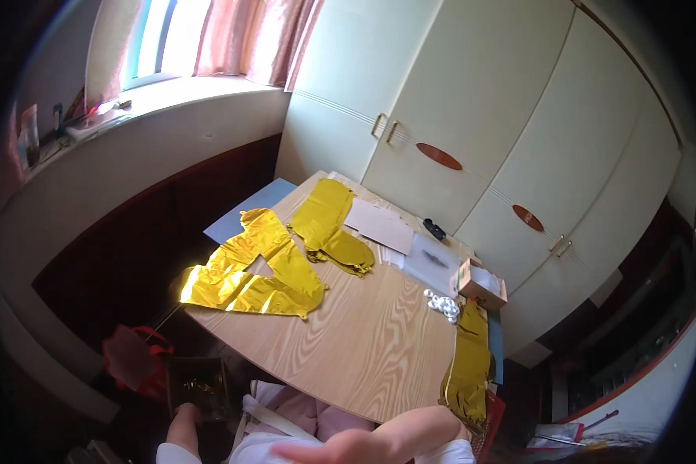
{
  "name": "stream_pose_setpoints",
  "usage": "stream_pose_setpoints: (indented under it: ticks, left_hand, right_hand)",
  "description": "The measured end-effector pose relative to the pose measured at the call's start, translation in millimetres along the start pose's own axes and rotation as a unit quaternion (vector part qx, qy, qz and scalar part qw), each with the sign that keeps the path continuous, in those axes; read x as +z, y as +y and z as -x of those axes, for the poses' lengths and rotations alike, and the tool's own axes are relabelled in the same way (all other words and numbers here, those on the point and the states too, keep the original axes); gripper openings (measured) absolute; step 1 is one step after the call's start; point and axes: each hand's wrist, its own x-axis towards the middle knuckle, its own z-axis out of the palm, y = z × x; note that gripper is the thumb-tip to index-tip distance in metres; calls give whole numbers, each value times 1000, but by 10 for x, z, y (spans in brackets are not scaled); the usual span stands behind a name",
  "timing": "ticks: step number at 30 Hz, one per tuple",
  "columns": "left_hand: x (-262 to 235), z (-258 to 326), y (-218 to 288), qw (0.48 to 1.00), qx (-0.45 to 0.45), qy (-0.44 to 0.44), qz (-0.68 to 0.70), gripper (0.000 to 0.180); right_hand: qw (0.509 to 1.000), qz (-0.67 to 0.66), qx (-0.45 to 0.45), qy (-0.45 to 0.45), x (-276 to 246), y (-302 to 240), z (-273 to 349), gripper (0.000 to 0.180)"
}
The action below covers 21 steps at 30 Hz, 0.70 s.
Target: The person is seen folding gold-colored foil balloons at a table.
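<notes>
A cream wardrobe with brass-coloured handles and oval reddish-brown inlays (487,100) fills the far side of the room. Before it stands a pale wood-grain table with a curved near edge (356,332). On the table's left side lies a large, shiny gold foil shape with a triangular opening (294,282), its surface creased. Just beyond it rests a long, folded gold foil bundle (325,209), and a flat gold foil stack (472,359) runs along the right edge. A dark, open-topped square box (179,371) sits below the table's near left edge, with crumpled gold-coloured material (201,384) inside. Toward the table's far right are a flat, pale grey-pink sheet (379,224), a small brown cardboard box with white contents (483,292) and a clear plastic bag (429,259). The person's left hand (185,412) is at the near side of the dark box; whether its fingers are spread or closed on anything cannot be told. The right hand (336,450), blurred, is in front of the body, and its grip cannot be told either. Smallest are the glossy white round pieces (443,305) clustered beside the cardboard box.
</notes>
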Motion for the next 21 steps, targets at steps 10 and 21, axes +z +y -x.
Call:
stream_pose_setpoints:
  ticks: [10,21]
  left_hand:
    - [32,-78,282,896,-138,146,395,47]
    - [-394,81,223,858,-93,393,317,41]
  right_hand:
    - [997,78,3,-21,-649,-170,374,31]
    - [986,-9,165,-23,-627,277,776,27]
